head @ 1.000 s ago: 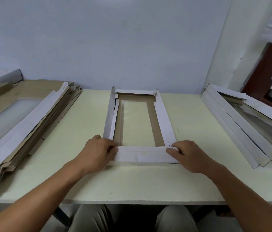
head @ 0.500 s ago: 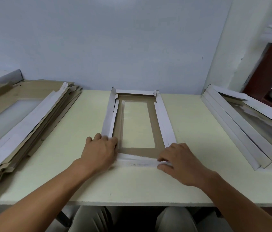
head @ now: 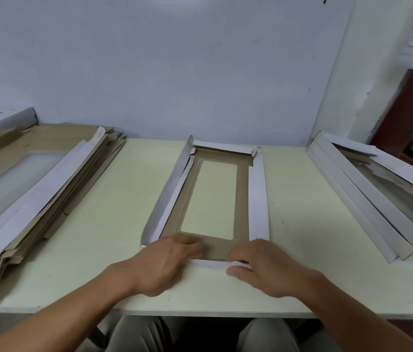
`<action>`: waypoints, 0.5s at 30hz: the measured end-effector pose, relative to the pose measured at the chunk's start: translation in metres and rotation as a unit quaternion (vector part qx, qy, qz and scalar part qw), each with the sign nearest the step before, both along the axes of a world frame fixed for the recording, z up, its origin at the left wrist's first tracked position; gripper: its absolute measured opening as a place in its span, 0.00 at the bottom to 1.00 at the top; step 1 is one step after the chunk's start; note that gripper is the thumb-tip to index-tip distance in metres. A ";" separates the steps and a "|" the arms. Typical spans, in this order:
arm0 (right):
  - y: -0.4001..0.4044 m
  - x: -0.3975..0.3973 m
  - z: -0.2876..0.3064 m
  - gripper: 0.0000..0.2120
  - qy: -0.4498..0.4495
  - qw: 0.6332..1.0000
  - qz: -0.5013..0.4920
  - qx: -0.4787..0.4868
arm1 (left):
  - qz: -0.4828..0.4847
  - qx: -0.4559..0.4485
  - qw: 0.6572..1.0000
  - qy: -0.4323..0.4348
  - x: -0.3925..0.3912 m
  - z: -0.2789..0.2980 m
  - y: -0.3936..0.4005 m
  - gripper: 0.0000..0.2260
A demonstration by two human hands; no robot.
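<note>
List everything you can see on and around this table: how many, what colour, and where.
Brown cardboard frame blank with a rectangular window and white flaps: one, brown and white, flat at mid-table.
Near white flap: one, white, raised along the blank's near edge.
Stack of flat brown-and-white cardboard blanks: one stack, table's left.
Stack of folded white-edged frames: one stack, table's right.
Pale yellow-green table: one, under it all.
Pale blue wall: one, behind.
White box with a pink top: one, far left.
Grey trouser knees: two, below the table edge.
Left hand: one, fingers flat on the blank's near end.
Right hand: one, pinches the near white flap.
</note>
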State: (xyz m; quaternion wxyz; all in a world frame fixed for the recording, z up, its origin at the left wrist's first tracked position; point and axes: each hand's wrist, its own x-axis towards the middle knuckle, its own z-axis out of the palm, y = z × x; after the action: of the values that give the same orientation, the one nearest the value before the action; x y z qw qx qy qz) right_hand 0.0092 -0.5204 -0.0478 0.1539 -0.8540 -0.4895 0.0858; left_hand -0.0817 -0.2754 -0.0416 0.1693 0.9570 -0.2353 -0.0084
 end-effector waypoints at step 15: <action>-0.043 0.055 0.025 0.05 -0.041 0.988 -0.061 -0.135 | 0.138 0.137 0.980 0.051 -0.029 0.015 0.136 0.11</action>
State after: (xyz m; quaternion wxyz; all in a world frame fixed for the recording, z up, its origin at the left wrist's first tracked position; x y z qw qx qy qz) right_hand 0.0641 -0.5635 -0.0231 0.0224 -0.8982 -0.4258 0.1066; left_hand -0.1108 -0.1393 -0.0262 0.0483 0.9927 -0.0888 -0.0656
